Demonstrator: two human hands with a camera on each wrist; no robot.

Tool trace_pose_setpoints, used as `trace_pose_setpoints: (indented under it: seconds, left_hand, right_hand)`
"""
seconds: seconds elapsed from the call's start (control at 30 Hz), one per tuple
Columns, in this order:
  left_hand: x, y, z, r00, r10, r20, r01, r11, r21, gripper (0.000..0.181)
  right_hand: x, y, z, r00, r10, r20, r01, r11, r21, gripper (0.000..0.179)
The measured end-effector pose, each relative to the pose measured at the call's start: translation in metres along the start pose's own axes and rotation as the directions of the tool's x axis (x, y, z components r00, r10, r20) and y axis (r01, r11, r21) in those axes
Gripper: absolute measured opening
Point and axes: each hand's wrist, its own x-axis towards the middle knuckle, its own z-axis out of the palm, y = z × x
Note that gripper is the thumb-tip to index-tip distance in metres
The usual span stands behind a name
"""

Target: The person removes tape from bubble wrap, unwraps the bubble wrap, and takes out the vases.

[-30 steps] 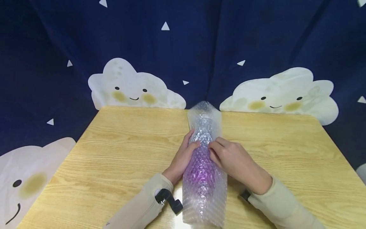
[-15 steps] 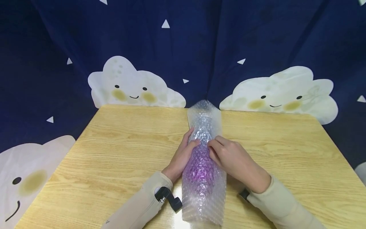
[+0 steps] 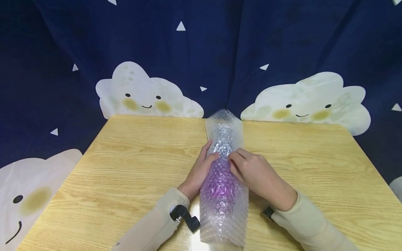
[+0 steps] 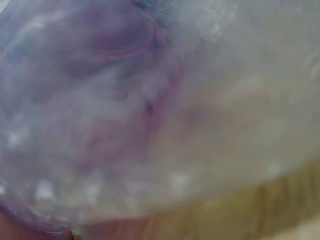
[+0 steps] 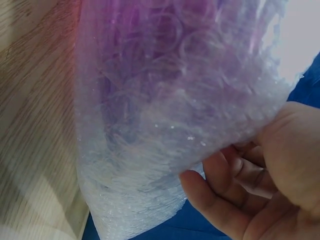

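Observation:
A long bubble-wrap package [image 3: 222, 202] lies lengthwise at the middle of the table, its pointed far end at the table's back edge. Something purple and silvery shows blurred through the wrap; its kind cannot be told. My left hand [image 3: 199, 170] holds the package's left side, thumb on top. Opposite it, my right hand [image 3: 252, 170] pinches the wrap near the middle with bent fingers. The right wrist view shows curled fingers [image 5: 215, 195] against the wrap's edge. Blurred bubble wrap [image 4: 150, 125] nearly fills the left wrist view.
The wooden table [image 3: 141, 157] extends to both sides of the package. Behind it hangs a dark blue curtain [image 3: 207, 45] with clouds and white triangles. A black wrist camera [image 3: 186, 218] is strapped to the left sleeve, close to the package's edge.

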Motion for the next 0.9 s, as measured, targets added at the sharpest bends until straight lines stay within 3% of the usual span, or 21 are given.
trace_pose_setpoints:
  seconds: [0.9]
  left_hand:
    - [0.0002,-0.0018,-0.0007,1.000,0.008,-0.002,-0.008,1.000,0.005,0.071]
  right_hand:
    - [-0.0001,-0.0050,0.0029,0.995,0.100,-0.001,-0.100,0.995,-0.025,0.008]
